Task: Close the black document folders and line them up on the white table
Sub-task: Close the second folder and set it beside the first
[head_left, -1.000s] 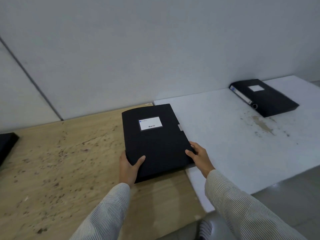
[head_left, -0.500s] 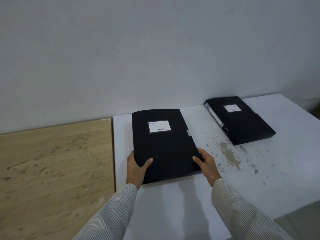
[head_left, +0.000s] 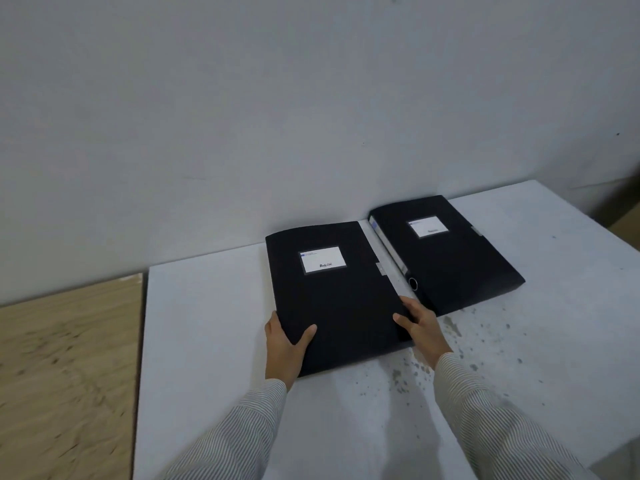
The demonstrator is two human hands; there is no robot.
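Left hand (head_left: 284,344) and right hand (head_left: 423,325) each grip the near folder (head_left: 332,292), thumbs on top; a second folder (head_left: 446,251) lies just beside it on the white worktop (head_left: 207,323).

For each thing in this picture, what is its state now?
Near folder: closed, flat on white table, held at its near corners.
Far folder: closed, flat, unheld.
Left hand: grips near folder.
Right hand: grips near folder.

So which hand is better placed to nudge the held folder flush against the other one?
Left, probably. The left hand grips the held folder's outer edge and can push rightward; the right hand sits in the gap beside the other folder.
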